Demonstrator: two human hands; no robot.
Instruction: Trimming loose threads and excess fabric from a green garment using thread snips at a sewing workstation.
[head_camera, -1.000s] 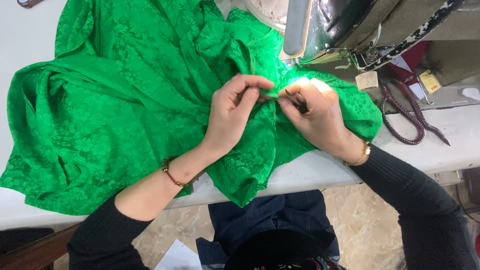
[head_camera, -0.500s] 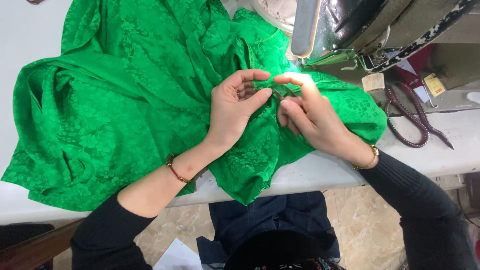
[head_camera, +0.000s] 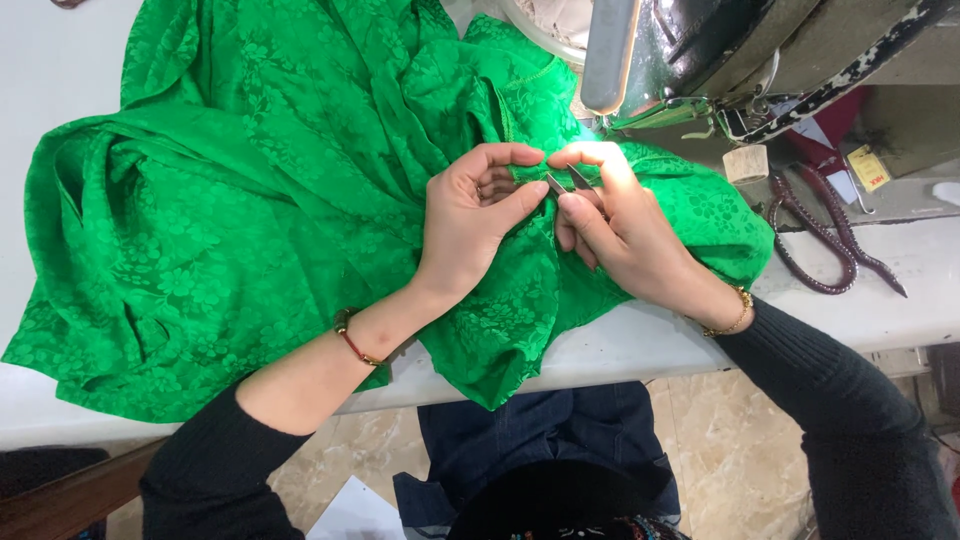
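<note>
Table (head_camera: 880, 270): white, runs across the view; carries the cloth, the machine and a cord.
Cloth (head_camera: 230, 220): bright green with a woven flower pattern, bunched in deep folds over most of the table, one flap hanging over the near edge between the two forearms.
Sewing machine (head_camera: 720, 50): dark body at top right, just behind the hands, lit underneath; edge of the cloth lies at its foot.
Left hand (head_camera: 470, 215): rests on the cloth in the middle; thumb and forefinger closed, pinching a small fold of the green cloth, other fingers curled loosely.
Right hand (head_camera: 625, 235): just beside the left, fingertips nearly meeting it; thumb and forefinger closed around small metal snips (head_camera: 568, 180), tips set at the pinched fold.
Cord (head_camera: 820, 240): dark reddish, looped on the table right of the right hand, apart from it.
Bracelets: red-and-gold band (head_camera: 352, 340) on left wrist; gold chain (head_camera: 735, 315) on right wrist.
Blades of the snips: too small to tell whether open or shut.
</note>
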